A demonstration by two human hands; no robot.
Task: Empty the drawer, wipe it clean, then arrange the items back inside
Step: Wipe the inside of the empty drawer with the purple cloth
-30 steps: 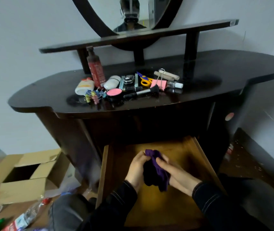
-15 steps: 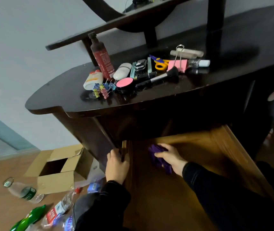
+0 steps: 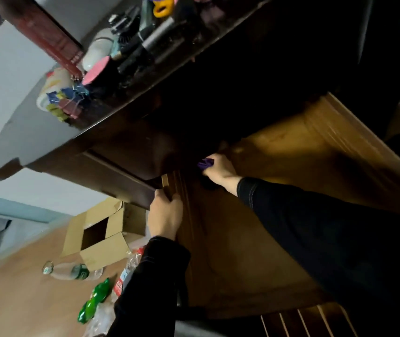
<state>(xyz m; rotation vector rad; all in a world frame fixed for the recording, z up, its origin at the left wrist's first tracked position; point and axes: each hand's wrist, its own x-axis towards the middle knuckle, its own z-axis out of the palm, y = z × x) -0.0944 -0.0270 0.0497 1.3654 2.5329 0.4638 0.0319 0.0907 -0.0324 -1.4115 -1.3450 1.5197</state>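
The wooden drawer (image 3: 250,251) is pulled out under the dark dressing table (image 3: 55,132) and holds no items. My right hand (image 3: 219,170) reaches deep into its far left corner and grips a purple cloth (image 3: 205,163) against the wood; most of the cloth is hidden under the hand. My left hand (image 3: 166,215) grips the drawer's left side wall near the table's frame. On the tabletop lie the drawer's items: a red bottle (image 3: 48,38), a white tube (image 3: 53,86), binder clips (image 3: 65,103), a pink compact (image 3: 96,70), a brush (image 3: 155,42) and yellow scissors (image 3: 161,7).
An open cardboard box (image 3: 99,233) sits on the floor to the left. Plastic bottles lie in front of it: a clear one (image 3: 70,272), a green one (image 3: 94,300) and a red-labelled one (image 3: 127,273). The table's overhang hangs low above the drawer's back.
My right hand has pushed the cloth further back into the drawer's far left corner. My left hand left the cloth and took hold of the drawer's left wall. The view dropped lower and tilted.
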